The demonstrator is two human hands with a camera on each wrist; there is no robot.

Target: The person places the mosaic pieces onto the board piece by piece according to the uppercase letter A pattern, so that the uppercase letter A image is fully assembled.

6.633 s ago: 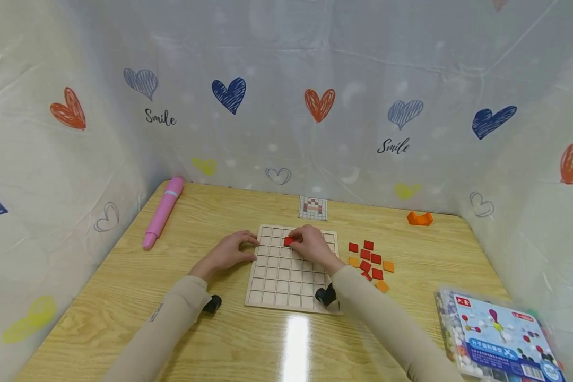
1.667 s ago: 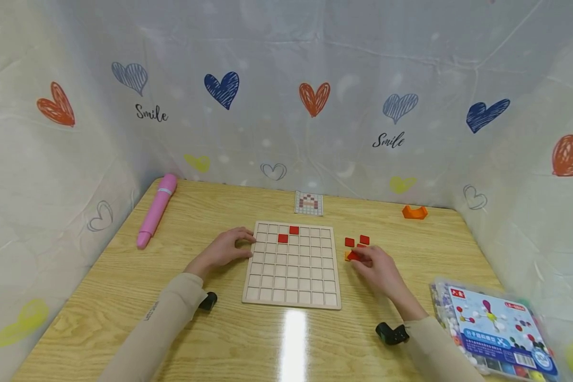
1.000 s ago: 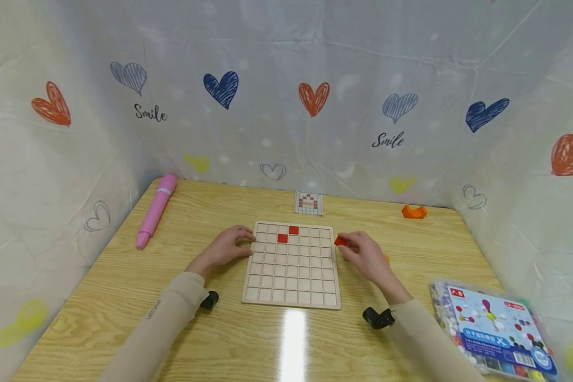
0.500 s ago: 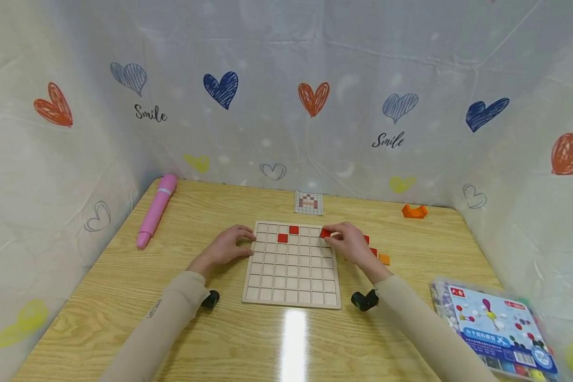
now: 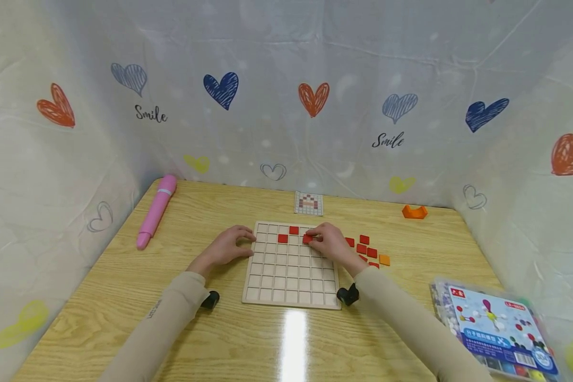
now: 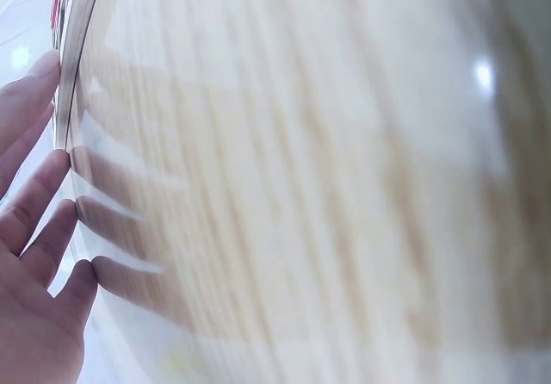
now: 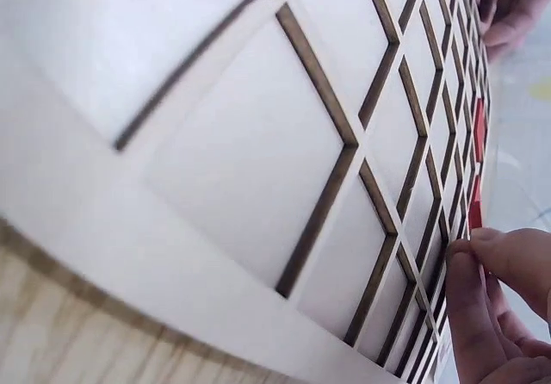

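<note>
The wooden grid board (image 5: 291,276) lies flat on the bench (image 5: 239,345) and serves as the landmark here. Over its second row from the far edge, the right hand (image 5: 331,242) has its fingers clamped on a red tile (image 5: 307,239), pinched between thumb and fingertips at about the fifth column from the board's left; whether the tile is seated in its cell cannot be told. Two seated red tiles (image 5: 283,239) lie in the board, one in the far row at the middle column, the other in the second row, third column from the left.

The left hand (image 5: 229,245) is at the board's left edge, its fingers apart, loosely bent and touching the rim.

Just right of the board is a cluster of loose red tiles (image 5: 361,248), partly hidden by the right arm, with an orange tile (image 5: 384,260) beside them. Near the board's far edge lies a small patterned card (image 5: 308,203). An orange cradle-shaped piece (image 5: 414,212) sits beyond the board to the far right, a pink baton-like object (image 5: 156,212) well to its left, and a labelled clear box (image 5: 498,329) well to its near right.
</note>
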